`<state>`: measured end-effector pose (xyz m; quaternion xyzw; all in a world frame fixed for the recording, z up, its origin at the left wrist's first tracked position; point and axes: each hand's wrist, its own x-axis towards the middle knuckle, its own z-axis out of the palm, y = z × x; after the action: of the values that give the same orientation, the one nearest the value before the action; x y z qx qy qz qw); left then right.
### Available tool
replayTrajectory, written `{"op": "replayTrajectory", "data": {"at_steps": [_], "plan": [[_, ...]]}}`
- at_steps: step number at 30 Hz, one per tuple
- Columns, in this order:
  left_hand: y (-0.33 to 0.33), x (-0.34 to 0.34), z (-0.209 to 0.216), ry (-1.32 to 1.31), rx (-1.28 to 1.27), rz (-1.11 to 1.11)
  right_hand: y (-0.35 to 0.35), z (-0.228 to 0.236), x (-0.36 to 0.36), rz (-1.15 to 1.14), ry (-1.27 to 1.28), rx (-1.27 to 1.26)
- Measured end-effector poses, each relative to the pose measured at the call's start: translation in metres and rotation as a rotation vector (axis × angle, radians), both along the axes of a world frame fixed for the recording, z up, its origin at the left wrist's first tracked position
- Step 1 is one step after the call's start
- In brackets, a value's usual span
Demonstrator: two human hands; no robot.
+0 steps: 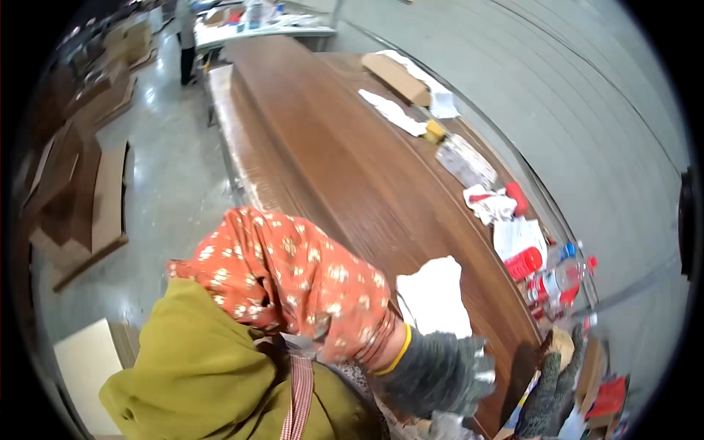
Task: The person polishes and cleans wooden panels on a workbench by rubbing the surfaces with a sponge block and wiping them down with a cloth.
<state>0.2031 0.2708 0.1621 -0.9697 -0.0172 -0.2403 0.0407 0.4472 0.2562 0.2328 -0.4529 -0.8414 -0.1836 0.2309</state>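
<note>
My left hand (444, 372), in a dark grey knit glove with a yellow cuff, reaches across the near end of a long brown wood-grain panel (352, 169). Its fingers look curled, with small white bits at their tips; what they hold is unclear. A white cloth (436, 297) lies on the panel just beyond that hand. Off the panel's right edge, low in view, is my right hand (546, 400), also in a dark glove. Its fingers close around a tan and dark-brown lump (561, 347), whose kind I cannot make out.
Along the right side lie a red bottle (523, 264), clear plastic bottles (572, 273), crumpled cloths (490, 204) and a cardboard piece (396, 79). Cardboard boxes (88, 198) stand on the floor at left. A person (187, 44) is near a cluttered white table (271, 32) far back.
</note>
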Motion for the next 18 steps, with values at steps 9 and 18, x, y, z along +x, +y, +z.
{"op": "replayTrajectory", "data": {"at_steps": [9,18], "plan": [[0.038,-0.226,-0.051,-0.240,0.413,0.675,0.030,-0.001,-0.080,-0.137,0.818,-0.496],[0.122,-0.526,-0.051,-0.180,0.382,1.235,0.219,-0.025,-0.225,0.134,0.996,-0.804]]}}
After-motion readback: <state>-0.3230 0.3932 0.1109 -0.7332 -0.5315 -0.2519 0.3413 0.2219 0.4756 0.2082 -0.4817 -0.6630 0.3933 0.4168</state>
